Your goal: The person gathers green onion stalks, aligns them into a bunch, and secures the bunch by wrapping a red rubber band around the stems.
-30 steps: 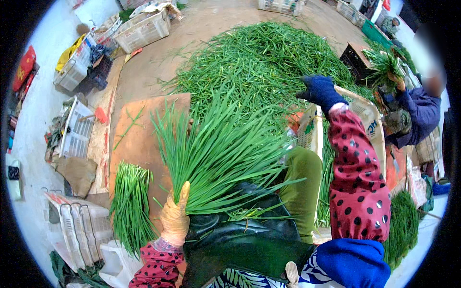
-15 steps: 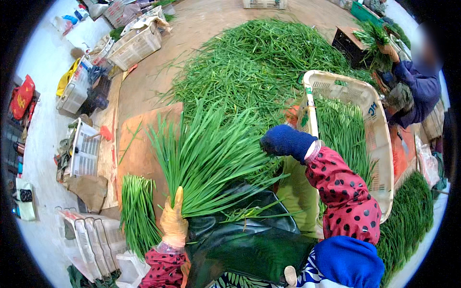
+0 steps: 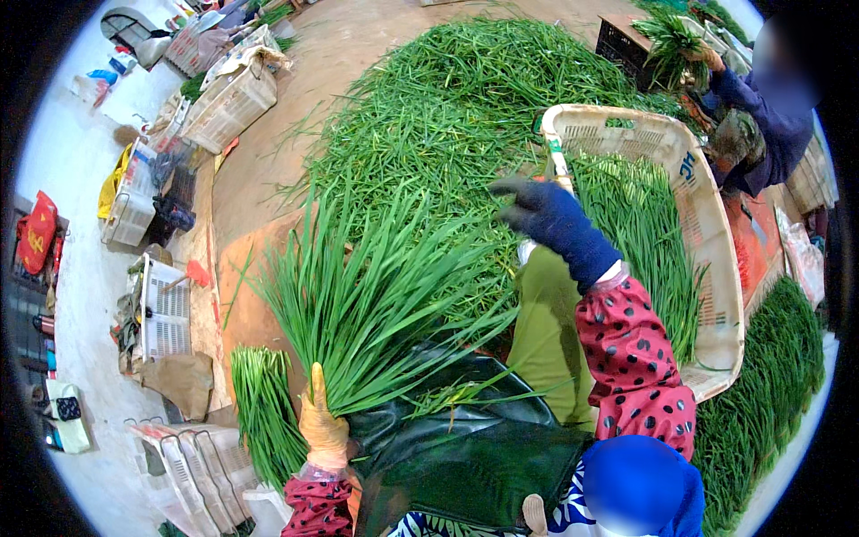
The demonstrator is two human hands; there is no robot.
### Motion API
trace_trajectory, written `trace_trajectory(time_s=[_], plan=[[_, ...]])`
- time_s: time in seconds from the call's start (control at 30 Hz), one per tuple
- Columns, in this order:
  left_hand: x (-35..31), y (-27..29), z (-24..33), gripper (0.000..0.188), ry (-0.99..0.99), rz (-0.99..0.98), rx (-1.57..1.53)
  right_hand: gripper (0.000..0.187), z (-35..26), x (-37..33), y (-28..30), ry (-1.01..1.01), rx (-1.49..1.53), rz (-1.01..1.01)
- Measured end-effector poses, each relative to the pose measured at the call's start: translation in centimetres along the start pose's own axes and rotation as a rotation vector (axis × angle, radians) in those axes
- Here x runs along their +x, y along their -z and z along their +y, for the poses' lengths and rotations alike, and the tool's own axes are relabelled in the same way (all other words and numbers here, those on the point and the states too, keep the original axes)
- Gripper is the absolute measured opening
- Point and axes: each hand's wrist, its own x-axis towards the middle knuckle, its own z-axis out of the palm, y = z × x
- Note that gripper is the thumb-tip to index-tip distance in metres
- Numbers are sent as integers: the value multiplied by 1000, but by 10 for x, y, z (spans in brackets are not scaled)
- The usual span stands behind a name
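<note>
My left hand (image 3: 324, 432), in a yellow-orange rubber glove, is closed around the lower end of a bunch of Chinese chives (image 3: 358, 304), thumb pointing up along the stalks. The long green leaves fan out away from me over a dark apron (image 3: 429, 465). My right hand (image 3: 555, 224), in a dark blue knit glove, is held above the loose pile of chives (image 3: 447, 107), beside a white plastic crate (image 3: 720, 304). Its fingers are apart, with nothing seen in them. A neat bundle of chives (image 3: 264, 403) lies just left of my left hand.
Rows of chives (image 3: 640, 242) fill much of the crate at my right. More chives (image 3: 761, 403) lie beyond it. A co-worker (image 3: 769, 134) holds a bunch at the upper right, near a dark crate (image 3: 622, 54). Several white crates (image 3: 233, 107) line the left side.
My right hand's fingers have gone from curled to spread, pointing left over the pile. The view has shifted slightly. My left hand keeps its hold on the chives.
</note>
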Motion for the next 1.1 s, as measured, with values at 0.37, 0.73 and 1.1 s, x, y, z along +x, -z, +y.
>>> trace_trajectory(time_s=[0.37,0.73,1.1], plan=[[6,0,-1,87,-43,-1,122,26,16,41,-19,-477,507,57],[9,2,2,86,-39,-20,80,31,38,109,-91,134,-40,-312],[76,58,-15,79,42,189,-671,35,-103,-27,-51,-528,1033,-54]])
